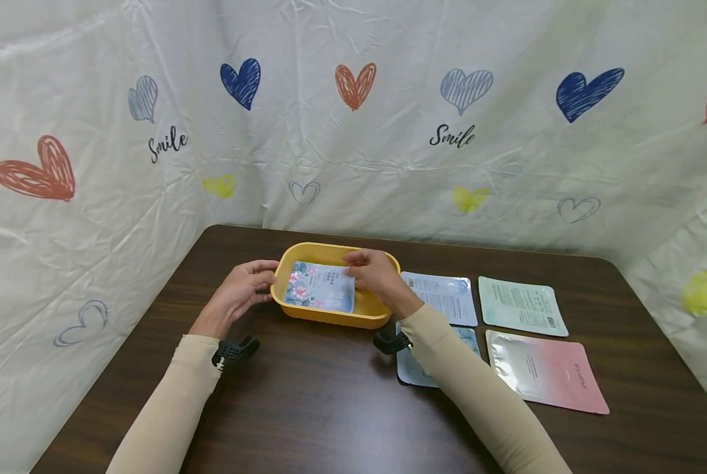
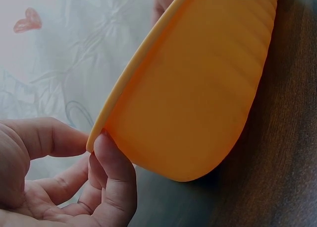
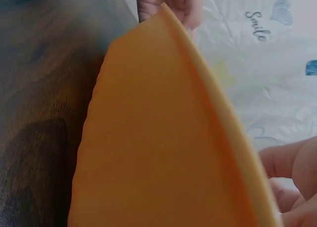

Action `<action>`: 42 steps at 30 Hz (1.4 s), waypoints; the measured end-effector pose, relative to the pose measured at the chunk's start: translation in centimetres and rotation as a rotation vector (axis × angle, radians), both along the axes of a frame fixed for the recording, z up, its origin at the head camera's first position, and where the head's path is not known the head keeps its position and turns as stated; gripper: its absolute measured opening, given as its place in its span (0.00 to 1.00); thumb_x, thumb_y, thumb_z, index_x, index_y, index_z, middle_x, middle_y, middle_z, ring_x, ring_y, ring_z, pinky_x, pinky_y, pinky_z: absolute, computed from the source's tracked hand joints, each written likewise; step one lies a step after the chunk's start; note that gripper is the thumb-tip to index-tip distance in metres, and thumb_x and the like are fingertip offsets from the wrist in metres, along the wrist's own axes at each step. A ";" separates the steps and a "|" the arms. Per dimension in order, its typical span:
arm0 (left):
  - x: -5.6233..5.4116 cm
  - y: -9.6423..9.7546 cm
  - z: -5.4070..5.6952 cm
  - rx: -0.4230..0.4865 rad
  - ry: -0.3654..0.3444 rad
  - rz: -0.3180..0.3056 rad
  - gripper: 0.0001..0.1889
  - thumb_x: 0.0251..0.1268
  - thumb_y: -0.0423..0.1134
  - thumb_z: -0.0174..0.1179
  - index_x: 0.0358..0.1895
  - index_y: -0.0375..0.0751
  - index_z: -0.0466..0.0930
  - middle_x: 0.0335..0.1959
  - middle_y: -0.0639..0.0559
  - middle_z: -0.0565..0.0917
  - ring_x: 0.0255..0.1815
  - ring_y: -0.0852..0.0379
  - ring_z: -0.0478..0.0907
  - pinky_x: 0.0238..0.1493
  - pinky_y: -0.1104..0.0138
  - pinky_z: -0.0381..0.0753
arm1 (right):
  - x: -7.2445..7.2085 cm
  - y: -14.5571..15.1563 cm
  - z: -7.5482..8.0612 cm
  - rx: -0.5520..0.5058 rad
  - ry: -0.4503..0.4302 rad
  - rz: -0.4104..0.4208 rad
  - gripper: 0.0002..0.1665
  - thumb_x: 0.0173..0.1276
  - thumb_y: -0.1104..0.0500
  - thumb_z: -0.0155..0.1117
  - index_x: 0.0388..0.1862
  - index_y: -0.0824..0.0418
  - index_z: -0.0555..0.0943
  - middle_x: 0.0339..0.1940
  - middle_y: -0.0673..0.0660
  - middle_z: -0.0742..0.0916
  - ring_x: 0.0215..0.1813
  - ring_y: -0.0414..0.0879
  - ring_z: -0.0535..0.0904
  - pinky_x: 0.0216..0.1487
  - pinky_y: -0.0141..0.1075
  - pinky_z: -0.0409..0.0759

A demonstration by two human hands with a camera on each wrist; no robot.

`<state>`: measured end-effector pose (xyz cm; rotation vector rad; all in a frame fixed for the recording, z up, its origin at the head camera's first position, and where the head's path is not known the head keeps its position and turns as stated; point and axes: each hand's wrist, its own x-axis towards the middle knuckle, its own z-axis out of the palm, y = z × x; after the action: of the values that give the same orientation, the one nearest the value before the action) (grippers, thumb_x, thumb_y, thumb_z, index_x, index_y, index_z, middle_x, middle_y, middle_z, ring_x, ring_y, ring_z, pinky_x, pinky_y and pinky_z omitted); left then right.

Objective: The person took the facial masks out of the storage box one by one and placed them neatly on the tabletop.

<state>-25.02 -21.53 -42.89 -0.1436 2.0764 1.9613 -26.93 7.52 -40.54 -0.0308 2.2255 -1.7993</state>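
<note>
A yellow plastic basket (image 1: 330,318) stands toward the back of the table. My left hand (image 1: 241,289) pinches its left rim between thumb and fingers; in the left wrist view those fingers (image 2: 116,180) bend at the rim of the basket (image 2: 198,88). Inside lies a light blue sheet mask packet (image 1: 320,288) printed with pink flowers. Reaching over the right end of the basket, my right hand (image 1: 378,275) holds the packet's right edge between thumb and fingers. In the right wrist view the basket wall (image 3: 138,133) hides most of that hand (image 3: 297,172).
Right of the basket lie a pale blue packet (image 1: 445,299), a mint green packet (image 1: 521,305) and a silver-pink packet (image 1: 557,375). Another blue packet (image 1: 413,368) is partly under my right forearm. A white curtain (image 1: 353,158) with printed hearts hangs behind the dark wooden table (image 1: 306,408).
</note>
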 end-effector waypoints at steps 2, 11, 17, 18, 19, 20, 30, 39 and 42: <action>0.0 0.0 0.0 0.001 -0.001 0.004 0.26 0.74 0.34 0.56 0.73 0.36 0.68 0.65 0.35 0.72 0.51 0.46 0.77 0.45 0.66 0.84 | 0.3 0.1 0.2 -0.033 0.011 -0.028 0.21 0.72 0.69 0.62 0.63 0.65 0.79 0.65 0.62 0.78 0.63 0.54 0.76 0.63 0.49 0.79; -0.1 0.0 -0.1 -0.008 -0.001 0.011 0.25 0.74 0.34 0.57 0.72 0.37 0.69 0.63 0.37 0.74 0.50 0.46 0.77 0.45 0.66 0.85 | 1.0 0.1 0.6 -0.053 -0.032 -0.058 0.27 0.71 0.69 0.62 0.69 0.66 0.72 0.68 0.64 0.74 0.65 0.58 0.76 0.60 0.48 0.81; 0.0 0.0 -0.1 -0.010 0.001 0.006 0.25 0.74 0.34 0.57 0.72 0.37 0.69 0.64 0.36 0.73 0.51 0.45 0.77 0.45 0.66 0.85 | 1.5 -0.3 0.4 -0.026 -0.129 0.027 0.37 0.71 0.66 0.65 0.76 0.63 0.63 0.68 0.64 0.75 0.62 0.58 0.79 0.58 0.50 0.82; 0.0 0.0 -0.1 -0.009 0.002 0.007 0.25 0.74 0.34 0.57 0.72 0.37 0.69 0.64 0.36 0.73 0.51 0.45 0.77 0.45 0.66 0.85 | 1.6 -0.3 0.4 -0.020 -0.139 0.043 0.37 0.71 0.66 0.65 0.76 0.63 0.64 0.67 0.64 0.77 0.60 0.58 0.81 0.57 0.50 0.83; 0.0 0.0 -0.1 -0.008 0.002 0.008 0.25 0.74 0.34 0.57 0.71 0.37 0.69 0.65 0.36 0.73 0.52 0.44 0.77 0.45 0.66 0.85 | 1.7 -0.4 0.4 -0.015 -0.145 0.061 0.36 0.71 0.65 0.65 0.75 0.63 0.64 0.65 0.64 0.79 0.57 0.57 0.83 0.56 0.50 0.83; 0.0 0.0 -0.1 -0.010 0.005 0.003 0.25 0.74 0.34 0.57 0.72 0.37 0.69 0.65 0.35 0.73 0.52 0.44 0.77 0.45 0.67 0.85 | 1.8 -0.4 0.3 -0.015 -0.150 0.077 0.34 0.72 0.65 0.64 0.74 0.64 0.65 0.63 0.64 0.81 0.55 0.57 0.84 0.55 0.50 0.84; -0.1 0.0 -0.1 -0.014 0.005 0.008 0.25 0.74 0.34 0.57 0.72 0.38 0.69 0.65 0.36 0.73 0.52 0.45 0.77 0.46 0.66 0.85 | 1.8 -0.5 0.4 0.015 -0.105 0.141 0.28 0.72 0.66 0.64 0.69 0.63 0.70 0.53 0.63 0.85 0.44 0.53 0.87 0.47 0.47 0.87; -0.1 0.0 -0.1 -0.034 0.003 0.011 0.25 0.74 0.35 0.57 0.72 0.39 0.69 0.65 0.38 0.73 0.51 0.47 0.77 0.46 0.66 0.85 | 2.0 0.8 1.7 0.004 -0.065 0.114 0.29 0.71 0.65 0.65 0.70 0.58 0.72 0.54 0.61 0.86 0.45 0.53 0.88 0.44 0.45 0.88; 0.0 0.0 0.0 -0.041 0.002 0.003 0.25 0.75 0.35 0.56 0.73 0.39 0.68 0.65 0.38 0.72 0.50 0.47 0.77 0.47 0.66 0.85 | 2.3 1.5 2.1 -0.005 -0.045 0.120 0.30 0.71 0.65 0.65 0.71 0.59 0.71 0.53 0.62 0.86 0.44 0.53 0.88 0.43 0.44 0.88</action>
<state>-25.06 -21.56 -42.87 -0.1531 2.1202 1.9223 -24.64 9.06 -38.42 -0.1208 2.1407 -1.7257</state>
